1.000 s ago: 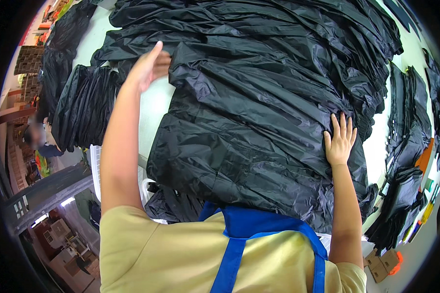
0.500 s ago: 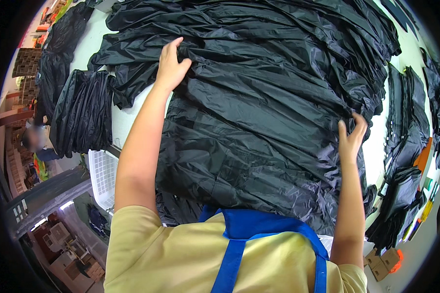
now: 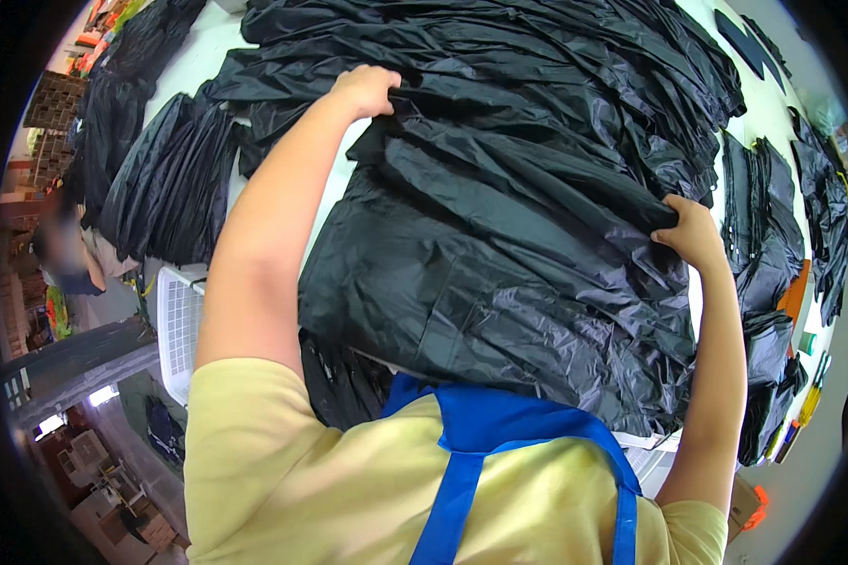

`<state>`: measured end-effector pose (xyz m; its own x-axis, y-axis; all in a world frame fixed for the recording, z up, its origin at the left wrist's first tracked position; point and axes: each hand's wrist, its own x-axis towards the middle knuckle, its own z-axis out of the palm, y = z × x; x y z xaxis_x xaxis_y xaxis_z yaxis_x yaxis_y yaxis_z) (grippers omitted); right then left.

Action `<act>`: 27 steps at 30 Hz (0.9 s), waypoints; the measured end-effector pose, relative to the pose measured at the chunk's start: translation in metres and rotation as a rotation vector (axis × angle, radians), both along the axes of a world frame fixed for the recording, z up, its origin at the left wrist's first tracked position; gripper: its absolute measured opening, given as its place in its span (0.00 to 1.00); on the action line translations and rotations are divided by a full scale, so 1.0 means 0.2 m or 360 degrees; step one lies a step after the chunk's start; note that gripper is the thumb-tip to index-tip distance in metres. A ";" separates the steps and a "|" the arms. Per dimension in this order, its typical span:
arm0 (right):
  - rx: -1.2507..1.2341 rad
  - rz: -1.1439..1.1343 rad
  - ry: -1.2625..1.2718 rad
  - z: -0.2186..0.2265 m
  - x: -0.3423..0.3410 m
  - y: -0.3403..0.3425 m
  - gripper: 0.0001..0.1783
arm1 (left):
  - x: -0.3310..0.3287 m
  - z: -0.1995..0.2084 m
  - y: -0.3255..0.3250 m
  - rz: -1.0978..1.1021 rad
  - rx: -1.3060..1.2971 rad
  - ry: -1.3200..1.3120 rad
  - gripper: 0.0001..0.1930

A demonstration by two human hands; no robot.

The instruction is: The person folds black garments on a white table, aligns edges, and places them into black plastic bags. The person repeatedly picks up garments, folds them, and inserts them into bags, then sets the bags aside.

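A large piece of thin, shiny black fabric [image 3: 499, 273] lies spread over the table in front of me, with folds running across it and seams that suggest a garment. At its far left corner my left hand [image 3: 367, 89] is closed, gripping the edge between thumb and fingers. My right hand [image 3: 692, 232] pinches the same piece at its far right edge. Between the two hands the edge is drawn up into a raised ridge. Beyond it lies a heap of similar black fabric [image 3: 499, 56], wrinkled and layered.
Gathered black fabric [image 3: 174, 184] hangs off the table's left side, above a white plastic basket [image 3: 179, 330]. More folded black pieces [image 3: 763, 207] lie along the right side of the white table [image 3: 709, 301]. Another person [image 3: 66, 245] is at the far left.
Both hands have closed on the far edge of the black fabric, where their fingers were spread before. That edge has lifted slightly, and the left hand has shifted right.
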<state>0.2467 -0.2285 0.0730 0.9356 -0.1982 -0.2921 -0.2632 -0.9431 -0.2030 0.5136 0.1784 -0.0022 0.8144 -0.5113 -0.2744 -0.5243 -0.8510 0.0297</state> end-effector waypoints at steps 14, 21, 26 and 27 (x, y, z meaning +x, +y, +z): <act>0.0103 0.0812 -0.0324 -0.25 -1.23 0.66 0.23 | -1.42 0.07 0.98 -0.0232 -0.0257 -0.0284 0.08; -0.0049 0.0822 -0.0480 -0.46 -1.23 0.64 0.19 | -1.51 0.29 0.56 -0.0121 -0.0619 -0.1132 0.13; -0.0019 0.0820 -0.0496 -0.45 -1.26 0.63 0.17 | -1.47 0.23 0.43 -0.0277 -0.0507 -0.0405 0.29; -0.0024 0.0859 -0.0470 -0.48 -1.28 0.61 0.17 | -1.48 0.09 0.43 -0.0233 -0.0427 -0.0300 0.34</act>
